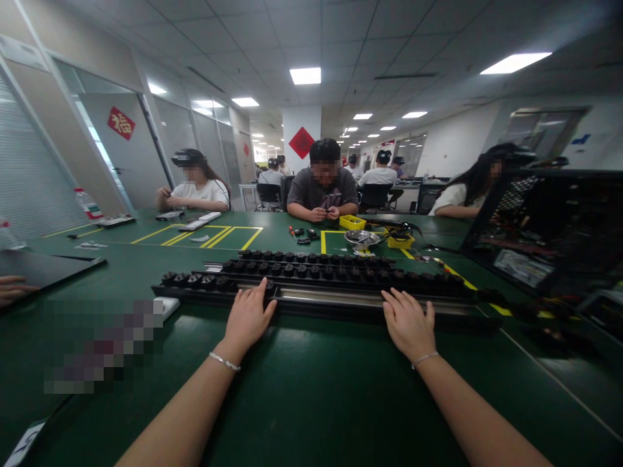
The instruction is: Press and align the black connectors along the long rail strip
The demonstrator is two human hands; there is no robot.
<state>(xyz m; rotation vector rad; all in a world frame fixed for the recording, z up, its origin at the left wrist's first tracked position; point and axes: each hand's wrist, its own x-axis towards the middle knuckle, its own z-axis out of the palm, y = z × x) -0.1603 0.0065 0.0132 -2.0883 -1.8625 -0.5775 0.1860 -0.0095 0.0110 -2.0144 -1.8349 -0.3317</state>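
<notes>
A long black keyboard-like frame (331, 295) with rows of dark keycaps lies across the green table (311, 395) in front of me. My left hand (249, 318) rests flat on its near edge, left of centre, fingers spread. My right hand (409, 324) lies flat on the same near edge, right of centre, fingers apart. Neither hand holds anything. Both wrists wear thin bracelets.
An open black computer case (549, 227) stands at the right. Yellow bins (352, 222) and a metal bowl (361, 239) sit behind the frame. A person (323, 185) sits opposite, others at left and right. Another person's hand (12, 288) shows at the left edge beside a dark panel (43, 266).
</notes>
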